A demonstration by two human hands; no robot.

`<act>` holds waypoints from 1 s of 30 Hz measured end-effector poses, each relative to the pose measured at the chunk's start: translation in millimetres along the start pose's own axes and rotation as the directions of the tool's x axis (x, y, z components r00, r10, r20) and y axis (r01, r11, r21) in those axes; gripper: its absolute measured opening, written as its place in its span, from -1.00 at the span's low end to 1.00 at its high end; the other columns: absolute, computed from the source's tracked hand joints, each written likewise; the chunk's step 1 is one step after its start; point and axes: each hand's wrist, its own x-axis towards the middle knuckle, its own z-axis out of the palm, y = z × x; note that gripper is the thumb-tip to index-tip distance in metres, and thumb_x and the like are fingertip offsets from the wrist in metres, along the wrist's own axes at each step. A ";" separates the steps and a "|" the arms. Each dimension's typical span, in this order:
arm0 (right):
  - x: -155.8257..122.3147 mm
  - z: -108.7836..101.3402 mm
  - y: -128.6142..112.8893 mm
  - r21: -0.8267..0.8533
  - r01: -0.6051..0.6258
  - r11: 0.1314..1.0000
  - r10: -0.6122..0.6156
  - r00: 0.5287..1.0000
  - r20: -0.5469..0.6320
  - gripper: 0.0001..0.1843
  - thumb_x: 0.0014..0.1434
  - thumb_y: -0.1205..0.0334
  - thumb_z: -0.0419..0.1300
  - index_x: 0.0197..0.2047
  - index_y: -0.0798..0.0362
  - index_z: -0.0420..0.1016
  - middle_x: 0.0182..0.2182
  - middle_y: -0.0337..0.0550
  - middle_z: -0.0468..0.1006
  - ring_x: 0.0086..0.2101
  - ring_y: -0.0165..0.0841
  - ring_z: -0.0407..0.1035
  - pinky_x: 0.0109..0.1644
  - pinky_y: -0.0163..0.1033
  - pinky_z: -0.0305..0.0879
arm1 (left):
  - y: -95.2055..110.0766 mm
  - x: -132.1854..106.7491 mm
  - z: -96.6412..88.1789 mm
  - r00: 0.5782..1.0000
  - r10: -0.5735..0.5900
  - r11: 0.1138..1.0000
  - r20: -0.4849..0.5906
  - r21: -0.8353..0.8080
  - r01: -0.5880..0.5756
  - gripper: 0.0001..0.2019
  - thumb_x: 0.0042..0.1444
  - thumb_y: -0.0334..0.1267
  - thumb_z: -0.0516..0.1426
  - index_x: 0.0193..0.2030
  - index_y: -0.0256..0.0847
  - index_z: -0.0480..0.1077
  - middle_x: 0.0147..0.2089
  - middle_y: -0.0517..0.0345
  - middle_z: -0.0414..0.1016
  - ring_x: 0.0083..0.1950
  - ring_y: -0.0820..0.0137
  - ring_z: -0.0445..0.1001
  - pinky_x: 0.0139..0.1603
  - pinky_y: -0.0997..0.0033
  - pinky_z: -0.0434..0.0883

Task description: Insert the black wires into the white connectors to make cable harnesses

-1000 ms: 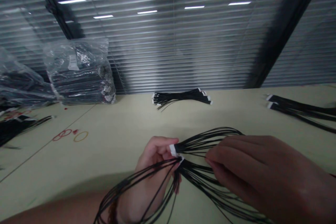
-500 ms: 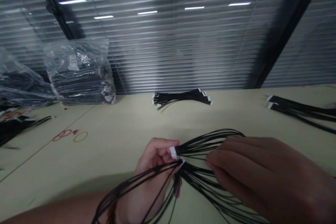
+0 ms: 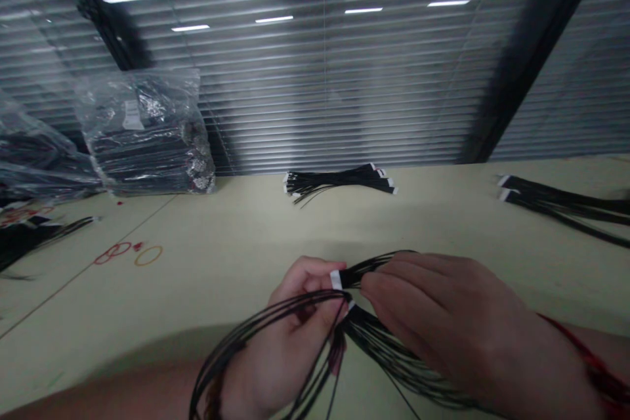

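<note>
A wire harness of thin black wires [image 3: 394, 351] is in front of me, low in the head view. My left hand [image 3: 290, 335] grips it by its white connectors; the upper connector [image 3: 336, 279] shows beside the thumb and forefinger, and a lower one [image 3: 350, 306] is partly covered. Some wires loop back over the left wrist. Reaching in from the right, my right hand [image 3: 453, 321] has its fingers pressed together on the wires just right of the upper connector. Its fingertips are partly hidden from me.
A bundle of black cables [image 3: 339, 179] with white ends lies at the table's back. More cables [image 3: 556, 200] lie at right. Plastic bags of cables [image 3: 147, 144] stand back left, by the blinds [image 3: 394, 79]. Rubber bands [image 3: 148, 255] lie on the pale table [image 3: 207, 230].
My right hand has moved left along the wires, closer to the white connectors. The left hand and the connectors have shifted slightly right.
</note>
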 end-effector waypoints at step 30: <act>13.6 -45.0 29.1 0.688 -0.631 0.359 0.139 0.765 0.629 -0.71 0.11 0.19 -0.04 -0.52 0.11 0.37 -0.66 -0.30 0.30 -0.61 -0.55 0.22 -0.54 -0.43 0.14 | 1.0 5.2 -1.8 0.992 0.121 0.991 -0.019 0.057 -0.120 -0.81 0.14 -0.24 0.11 -0.13 -0.17 0.20 -0.49 0.39 0.22 -0.66 0.69 0.21 -0.73 0.74 0.34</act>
